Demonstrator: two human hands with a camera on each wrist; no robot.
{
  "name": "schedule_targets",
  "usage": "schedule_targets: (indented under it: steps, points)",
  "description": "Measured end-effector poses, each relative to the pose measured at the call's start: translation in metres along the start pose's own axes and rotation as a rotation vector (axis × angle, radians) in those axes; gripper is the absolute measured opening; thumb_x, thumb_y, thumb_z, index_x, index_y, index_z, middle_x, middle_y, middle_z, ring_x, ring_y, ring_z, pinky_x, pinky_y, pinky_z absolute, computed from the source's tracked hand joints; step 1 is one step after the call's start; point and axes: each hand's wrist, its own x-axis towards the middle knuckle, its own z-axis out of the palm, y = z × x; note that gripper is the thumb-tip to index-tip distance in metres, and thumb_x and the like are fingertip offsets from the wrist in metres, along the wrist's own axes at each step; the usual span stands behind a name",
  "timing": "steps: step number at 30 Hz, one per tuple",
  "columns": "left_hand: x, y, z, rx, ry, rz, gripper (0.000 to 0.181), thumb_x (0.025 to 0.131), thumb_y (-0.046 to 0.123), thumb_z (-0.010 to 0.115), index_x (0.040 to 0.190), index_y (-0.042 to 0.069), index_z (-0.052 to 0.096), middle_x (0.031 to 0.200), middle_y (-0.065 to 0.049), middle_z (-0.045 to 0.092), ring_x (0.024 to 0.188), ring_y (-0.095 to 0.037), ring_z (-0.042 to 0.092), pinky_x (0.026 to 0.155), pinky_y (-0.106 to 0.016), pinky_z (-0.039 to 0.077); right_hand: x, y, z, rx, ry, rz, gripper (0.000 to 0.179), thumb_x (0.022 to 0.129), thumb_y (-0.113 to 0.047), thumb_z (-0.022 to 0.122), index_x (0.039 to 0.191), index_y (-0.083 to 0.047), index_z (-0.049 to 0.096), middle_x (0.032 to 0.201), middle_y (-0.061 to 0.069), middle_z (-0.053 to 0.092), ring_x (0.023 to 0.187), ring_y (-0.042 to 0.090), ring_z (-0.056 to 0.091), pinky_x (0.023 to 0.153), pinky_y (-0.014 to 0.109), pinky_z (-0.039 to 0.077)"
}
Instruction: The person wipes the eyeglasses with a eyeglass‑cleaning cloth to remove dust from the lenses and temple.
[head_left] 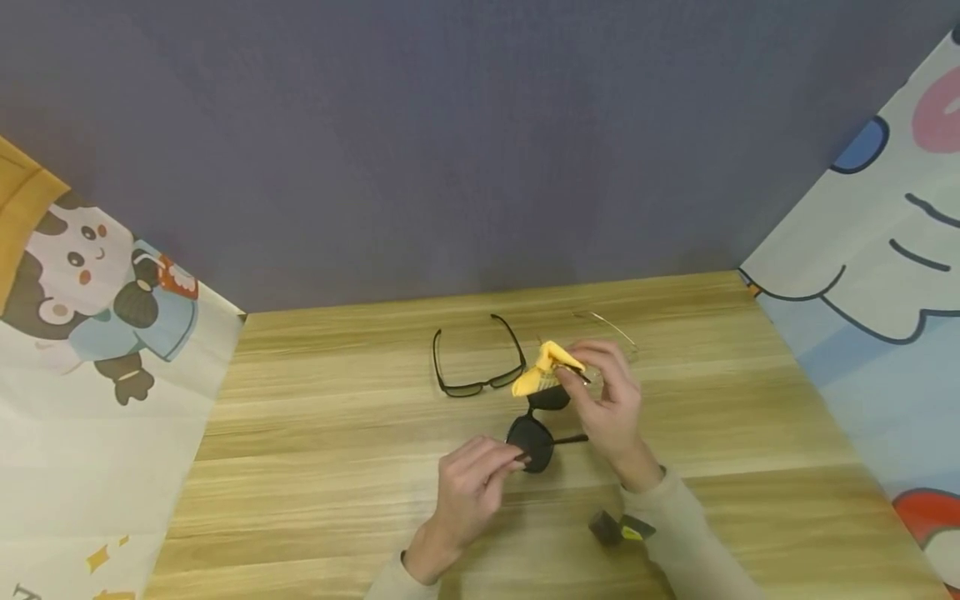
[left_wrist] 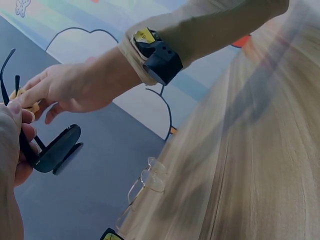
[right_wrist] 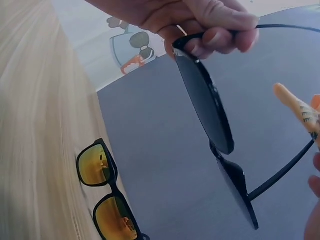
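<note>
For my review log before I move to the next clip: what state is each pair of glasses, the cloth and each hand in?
Dark sunglasses: unfolded, held above the table.
Black-framed glasses: unfolded, on the table.
Gold-framed glasses: on the table, unfolded as far as visible.
Yellow cloth: bunched.
Left hand: pinching the dark sunglasses.
Right hand: pinching the yellow cloth.

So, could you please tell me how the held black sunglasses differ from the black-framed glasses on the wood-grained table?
The black sunglasses have dark lenses, while the black-framed glasses show orange-yellow ones in the right wrist view. The left hand holds the sunglasses by an arm; the black-framed glasses rest on the wood-grained table. Both have black frames and unfolded arms.
</note>
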Motion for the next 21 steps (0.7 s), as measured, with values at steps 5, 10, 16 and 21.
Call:
schedule_targets:
  steps: [5, 10, 16, 21]
  points:
    - [-0.001, 0.001, 0.000, 0.003, 0.008, 0.016, 0.006, 0.092, 0.003, 0.071, 0.088, 0.002, 0.075, 0.079, -0.006, 0.075, 0.066, -0.013, 0.069, 0.070, -0.014, 0.060, -0.004, 0.005, -0.003, -0.095, -0.047, 0.066, 0.039, 0.099, -0.025, 0.071, 0.100, 0.014, 0.066, 0.097, 0.029, 0.063, 0.100, 0.012, 0.062, 0.090, 0.019, 0.054]
    - [-0.001, 0.000, -0.001, 0.014, 0.014, 0.041, 0.007, 0.092, 0.004, 0.070, 0.088, 0.002, 0.076, 0.080, -0.007, 0.075, 0.067, -0.013, 0.069, 0.071, -0.014, 0.060, -0.011, 0.016, -0.005, -0.184, -0.108, 0.164, 0.021, 0.089, -0.003, 0.076, 0.105, 0.008, 0.069, 0.102, 0.023, 0.068, 0.095, 0.014, 0.061, 0.088, 0.016, 0.051]
    - [-0.001, 0.000, -0.001, 0.022, 0.022, 0.055, 0.006, 0.090, 0.002, 0.071, 0.088, 0.001, 0.076, 0.079, -0.007, 0.075, 0.066, -0.012, 0.068, 0.070, -0.013, 0.059, -0.021, 0.025, -0.007, -0.243, -0.170, 0.307, 0.028, 0.081, 0.013, 0.078, 0.106, 0.004, 0.071, 0.103, 0.019, 0.070, 0.086, 0.027, 0.062, 0.083, 0.012, 0.052]
    - [-0.002, -0.001, -0.001, 0.019, 0.024, 0.050, 0.005, 0.089, 0.001, 0.071, 0.088, 0.001, 0.076, 0.079, -0.006, 0.075, 0.065, -0.012, 0.068, 0.069, -0.013, 0.059, -0.024, 0.028, -0.007, -0.244, -0.185, 0.331, 0.028, 0.082, 0.013, 0.078, 0.107, 0.003, 0.071, 0.104, 0.016, 0.070, 0.089, 0.021, 0.064, 0.082, 0.019, 0.055]
